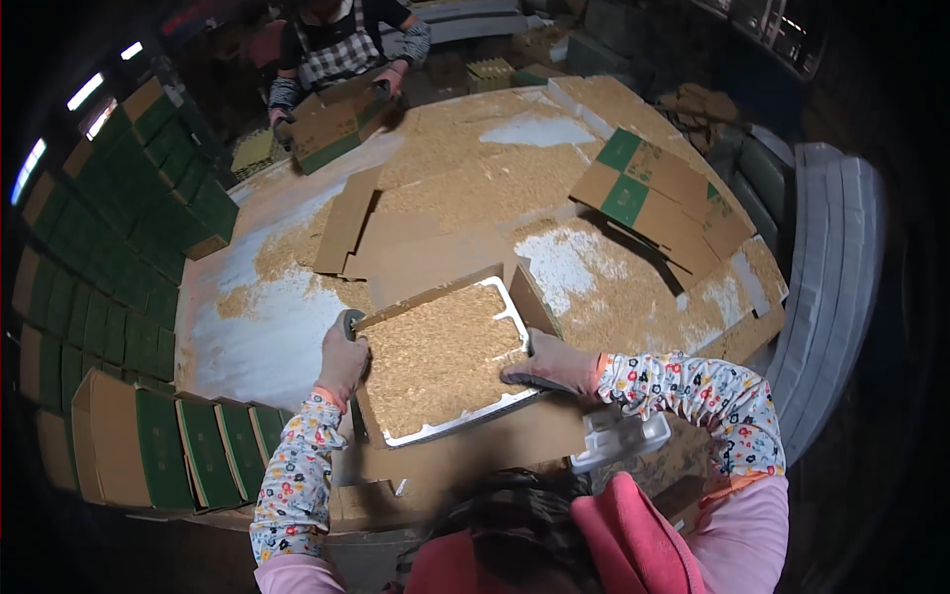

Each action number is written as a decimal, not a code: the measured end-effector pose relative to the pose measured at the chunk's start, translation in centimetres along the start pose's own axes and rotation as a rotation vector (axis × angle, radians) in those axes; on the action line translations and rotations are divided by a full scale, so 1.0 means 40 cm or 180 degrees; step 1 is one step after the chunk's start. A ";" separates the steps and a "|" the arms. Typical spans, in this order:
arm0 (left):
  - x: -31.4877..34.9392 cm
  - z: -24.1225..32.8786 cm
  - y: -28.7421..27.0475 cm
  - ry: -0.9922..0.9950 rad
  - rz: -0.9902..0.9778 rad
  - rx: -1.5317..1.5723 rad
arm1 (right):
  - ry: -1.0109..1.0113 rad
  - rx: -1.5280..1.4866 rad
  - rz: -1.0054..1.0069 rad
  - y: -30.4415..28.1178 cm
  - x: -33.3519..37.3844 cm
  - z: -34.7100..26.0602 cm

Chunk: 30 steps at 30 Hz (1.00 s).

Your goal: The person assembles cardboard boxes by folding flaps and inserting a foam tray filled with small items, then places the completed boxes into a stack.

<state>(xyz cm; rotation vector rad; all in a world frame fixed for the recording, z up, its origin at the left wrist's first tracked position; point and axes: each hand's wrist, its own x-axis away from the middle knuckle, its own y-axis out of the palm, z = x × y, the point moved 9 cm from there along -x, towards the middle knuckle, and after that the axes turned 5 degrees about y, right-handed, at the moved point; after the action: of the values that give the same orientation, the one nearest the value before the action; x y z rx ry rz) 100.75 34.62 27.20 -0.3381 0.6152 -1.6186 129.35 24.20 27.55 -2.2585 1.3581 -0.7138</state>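
An open cardboard box (pixel 426 299) is in front of me, with its flaps folded out. Inside it sits a white foam tray (pixel 510 315), its rim showing around a level fill of tan sawdust-like material (pixel 440 351). Gloved, my left hand (pixel 344 356) is closed around the box's left wall, thumb near the upper corner. On the opposite side my right hand (pixel 556 364), also gloved, grips the right wall, with fingertips reaching over onto the tray's rim. Below my right wrist lies a small white moulded piece (pixel 621 442); I cannot tell what it is.
Loose tan material covers much of the table (pixel 228 337). Flattened green-and-brown cartons (pixel 663 198) lie at right, a cardboard flap (pixel 346 223) beyond my box. Green boxes (pixel 99 287) are stacked at left, more (pixel 198 450) nearby. Across the table a co-worker (pixel 341 49) holds a carton (pixel 332 124).
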 end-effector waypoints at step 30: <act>0.273 0.163 0.206 0.0572 -0.2550 -0.3356 | -0.0922 0.2281 -0.1817 0.222 -0.049 -0.158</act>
<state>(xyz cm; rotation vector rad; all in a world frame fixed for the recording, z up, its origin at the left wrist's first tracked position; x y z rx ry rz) 109.49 22.26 26.36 -1.3508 1.6042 -1.9425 118.64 21.49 26.94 -2.0133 0.2288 -0.8329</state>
